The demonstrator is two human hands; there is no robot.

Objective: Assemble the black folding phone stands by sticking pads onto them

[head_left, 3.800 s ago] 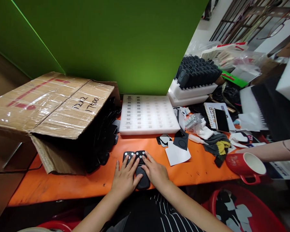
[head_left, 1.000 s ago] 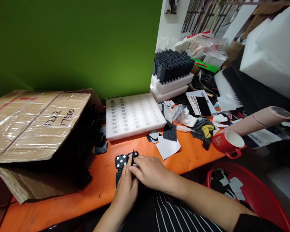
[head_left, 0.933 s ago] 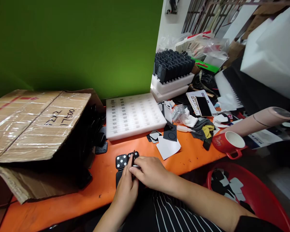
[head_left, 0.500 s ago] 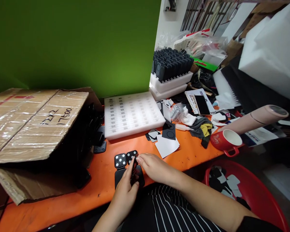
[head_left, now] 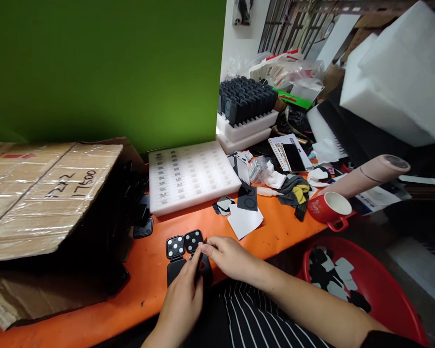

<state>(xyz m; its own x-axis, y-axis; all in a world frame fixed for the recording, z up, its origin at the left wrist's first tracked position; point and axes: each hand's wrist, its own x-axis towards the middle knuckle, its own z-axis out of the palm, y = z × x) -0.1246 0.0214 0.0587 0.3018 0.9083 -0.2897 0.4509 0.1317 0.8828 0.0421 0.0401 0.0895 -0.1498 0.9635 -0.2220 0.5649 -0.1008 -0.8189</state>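
Observation:
My left hand [head_left: 183, 296] is closed round a thin black piece, seen mostly edge-on and largely hidden by the fingers. My right hand [head_left: 230, 253] meets it at the top, its thumb and fingers pinched at the piece's upper edge beside my left fingertips. Just beyond and beneath my hands, two black hinged pieces lie unfolded on the orange table. The left one [head_left: 175, 247] has a square head with several white dots; the right one [head_left: 193, 239] has similar dots, and its lower part is partly covered by my hands.
An open cardboard box [head_left: 58, 193] of black parts stands left. A slotted white foam block [head_left: 192, 181] lies behind my hands, with white paper [head_left: 245, 221] nearby. At right are a red mug [head_left: 328, 209], a pink flask [head_left: 373, 175] and a red basin [head_left: 391, 290] of scraps.
The view has shifted slightly, moving the surroundings left in the picture. My right hand's fingers are now closer to my left fingertips, and less of the black piece shows between my hands.

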